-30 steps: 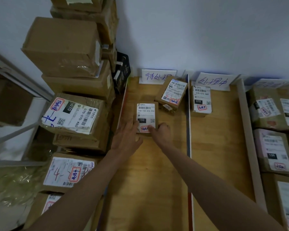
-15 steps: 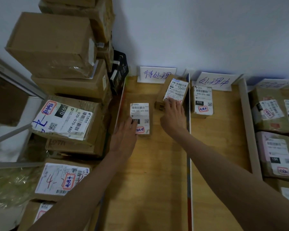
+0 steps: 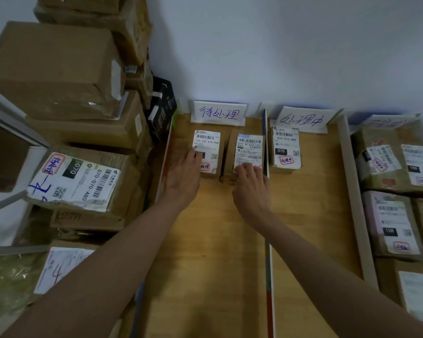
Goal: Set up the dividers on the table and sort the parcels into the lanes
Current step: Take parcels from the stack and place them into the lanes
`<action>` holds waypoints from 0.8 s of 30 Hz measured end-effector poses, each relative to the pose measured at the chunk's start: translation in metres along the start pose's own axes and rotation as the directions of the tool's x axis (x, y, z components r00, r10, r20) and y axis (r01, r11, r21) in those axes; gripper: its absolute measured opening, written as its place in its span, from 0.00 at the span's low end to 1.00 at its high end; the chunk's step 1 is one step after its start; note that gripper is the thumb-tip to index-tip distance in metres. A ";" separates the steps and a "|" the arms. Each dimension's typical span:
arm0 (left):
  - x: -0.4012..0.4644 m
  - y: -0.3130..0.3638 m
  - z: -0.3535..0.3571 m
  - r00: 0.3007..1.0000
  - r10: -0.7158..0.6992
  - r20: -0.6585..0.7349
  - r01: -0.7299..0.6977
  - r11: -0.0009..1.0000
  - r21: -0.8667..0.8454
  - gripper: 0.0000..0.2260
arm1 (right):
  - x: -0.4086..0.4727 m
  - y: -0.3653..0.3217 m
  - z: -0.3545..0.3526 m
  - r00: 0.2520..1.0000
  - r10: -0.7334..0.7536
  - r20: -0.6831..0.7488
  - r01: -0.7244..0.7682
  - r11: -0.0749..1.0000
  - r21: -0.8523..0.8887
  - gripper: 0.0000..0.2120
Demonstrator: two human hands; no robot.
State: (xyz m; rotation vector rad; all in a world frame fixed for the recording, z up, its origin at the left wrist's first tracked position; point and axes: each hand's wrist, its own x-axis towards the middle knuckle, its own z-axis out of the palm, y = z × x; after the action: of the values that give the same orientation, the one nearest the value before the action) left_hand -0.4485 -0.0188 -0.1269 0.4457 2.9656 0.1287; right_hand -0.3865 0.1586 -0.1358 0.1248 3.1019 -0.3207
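Both parcels [image 3: 206, 152] now pushed back, long axes toward wall [image 3: 279, 57].

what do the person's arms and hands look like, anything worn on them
Both forearms are bare as far as the frame shows: no sleeves, gloves, watch or bracelets in view. The left hand and right hand show no clear rings, though a small glint near a right finger is too blurred to identify. Nails look short and unpainted.

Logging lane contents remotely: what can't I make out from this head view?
- Third lane's sign: blurred, unreadable.
- Bottom-right parcel: cut off by the frame edge.
- Right-hand parcel: label print too small; right hand covers its near edge.
- Left-hand parcel: left hand covers part of its label.
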 end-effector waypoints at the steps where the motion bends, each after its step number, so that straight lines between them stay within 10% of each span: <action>1: 0.001 0.000 0.001 1.000 -0.004 0.001 0.004 1.000 0.002 0.25 | 0.000 0.001 -0.001 1.000 -0.011 0.012 0.011 1.000 0.007 0.22; 8: -0.018 0.002 -0.015 0.992 -0.009 0.123 0.007 1.000 0.021 0.31 | 0.003 0.000 -0.024 0.984 -0.042 0.171 0.031 0.998 0.063 0.25; 24: -0.115 0.002 -0.161 0.978 0.075 -0.194 -0.063 0.996 0.069 0.21 | -0.074 -0.062 -0.146 0.998 0.053 -0.021 -0.052 0.998 0.039 0.22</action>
State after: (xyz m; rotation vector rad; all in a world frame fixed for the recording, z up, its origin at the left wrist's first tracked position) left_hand -0.3634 -0.0615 0.0466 0.5763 3.1560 0.0917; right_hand -0.3201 0.1219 0.0215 0.2120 3.1086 -0.3797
